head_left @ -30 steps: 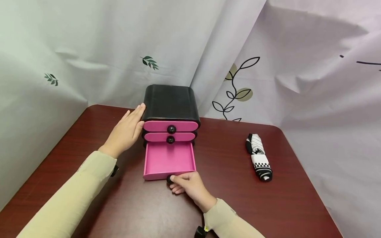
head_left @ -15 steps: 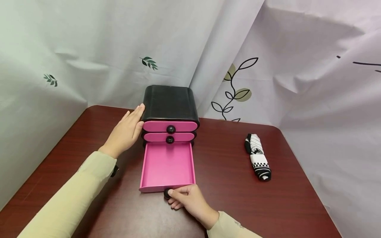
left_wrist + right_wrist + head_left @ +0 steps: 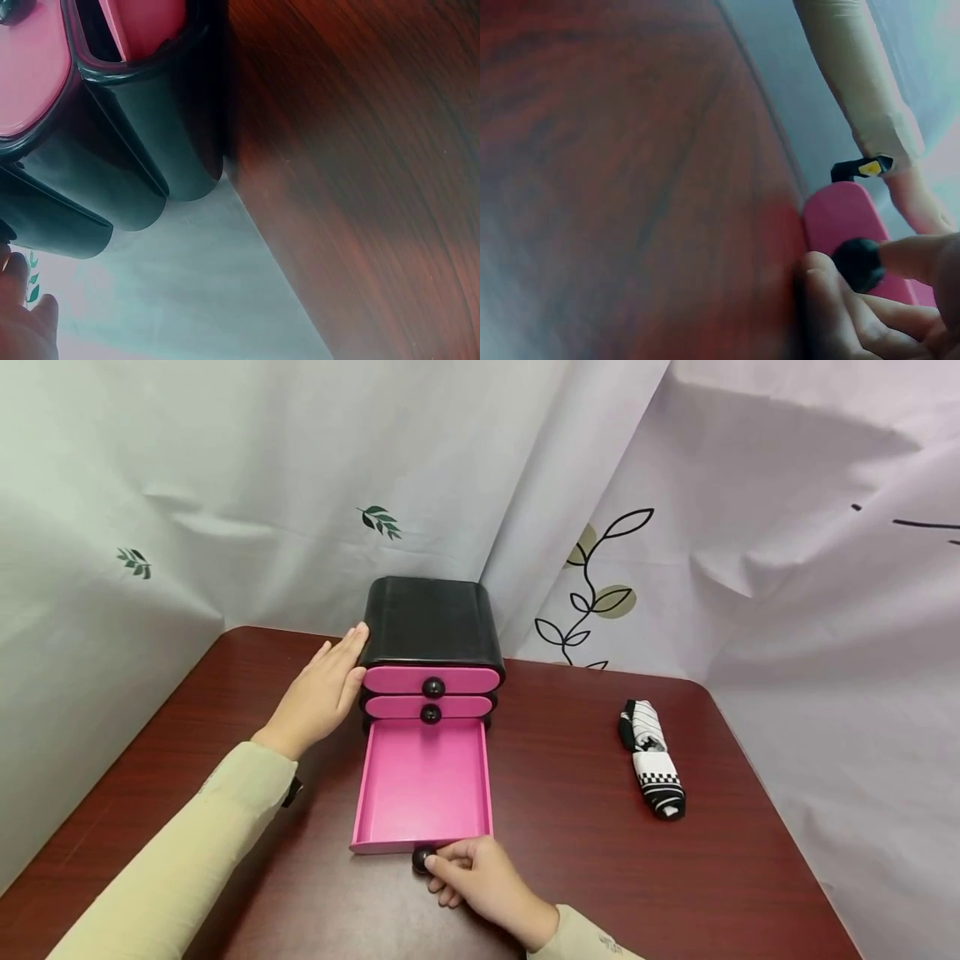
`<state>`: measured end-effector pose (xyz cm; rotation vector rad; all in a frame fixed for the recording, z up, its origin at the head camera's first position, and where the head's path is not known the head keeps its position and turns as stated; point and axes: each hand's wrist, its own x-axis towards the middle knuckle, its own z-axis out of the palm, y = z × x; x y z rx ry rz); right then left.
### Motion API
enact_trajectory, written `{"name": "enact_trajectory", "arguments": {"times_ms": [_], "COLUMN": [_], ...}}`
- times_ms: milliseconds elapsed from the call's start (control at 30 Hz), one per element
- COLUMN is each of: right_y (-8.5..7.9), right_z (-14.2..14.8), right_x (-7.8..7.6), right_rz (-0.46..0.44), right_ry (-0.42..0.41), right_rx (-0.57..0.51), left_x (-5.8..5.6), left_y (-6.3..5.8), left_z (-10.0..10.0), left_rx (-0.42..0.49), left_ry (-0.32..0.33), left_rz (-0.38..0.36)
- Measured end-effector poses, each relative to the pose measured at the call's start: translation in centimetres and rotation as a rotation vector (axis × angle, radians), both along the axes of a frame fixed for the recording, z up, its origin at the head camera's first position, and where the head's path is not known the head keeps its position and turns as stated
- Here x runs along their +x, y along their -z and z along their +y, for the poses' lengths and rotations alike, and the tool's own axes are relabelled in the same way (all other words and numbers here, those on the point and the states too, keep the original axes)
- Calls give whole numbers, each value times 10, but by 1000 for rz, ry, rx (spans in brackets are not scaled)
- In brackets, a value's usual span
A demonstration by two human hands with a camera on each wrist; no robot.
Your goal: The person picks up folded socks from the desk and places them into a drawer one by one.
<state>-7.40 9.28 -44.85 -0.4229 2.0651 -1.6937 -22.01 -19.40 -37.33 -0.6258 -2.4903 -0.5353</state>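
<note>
A black drawer box point(image 3: 431, 620) with pink drawer fronts stands at the back of the table. Its bottom drawer point(image 3: 423, 785) is pulled far out, with nothing lying in it. My left hand point(image 3: 318, 693) rests with straight fingers against the box's left side; the left wrist view catches only part of that hand point(image 3: 26, 315) at its lower left corner. Between thumb and fingers, my right hand point(image 3: 483, 881) pinches the bottom drawer's round black knob point(image 3: 422, 860). The right wrist view shows the same knob point(image 3: 858, 265) close up against the pink front.
On the right of the reddish-brown table point(image 3: 585, 827) lies a rolled pair of black-and-white socks point(image 3: 654, 760). A pale curtain point(image 3: 300, 468) with leaf prints hangs behind the table. The upper two drawers, each with a black knob point(image 3: 432, 687), are pushed in.
The bottom drawer has slid farther out toward me, with my right hand still pinching its knob. My left hand has stayed against the box.
</note>
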Motion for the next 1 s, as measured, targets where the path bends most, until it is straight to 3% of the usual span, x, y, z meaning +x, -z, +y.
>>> {"name": "enact_trajectory", "arguments": {"times_ms": [267,433,567,800,867,1000], "right_y": [-24,-46,-62,-106,-106,-90], "right_z": [17,34,49,79,91,117], "right_x": [-5,-18,-32,-45,-52,-72], "right_rz": [218,337,379,440,477,545], "right_ry": [-124,-111,-42,111,169,311], "right_rx": [168,191,197,183,198,234], "left_x": [2,1,0,-1,0,1], "left_y": [1,0,0,0,-1,-2], "left_z": [0,0,-1,0,0,0], "left_rx": [-1,-3,-8,-23,-22,-23], "left_ry": [-1,5,1,-5,-4,-2], "left_rz": [5,7,8,-3,-4,-12]}}
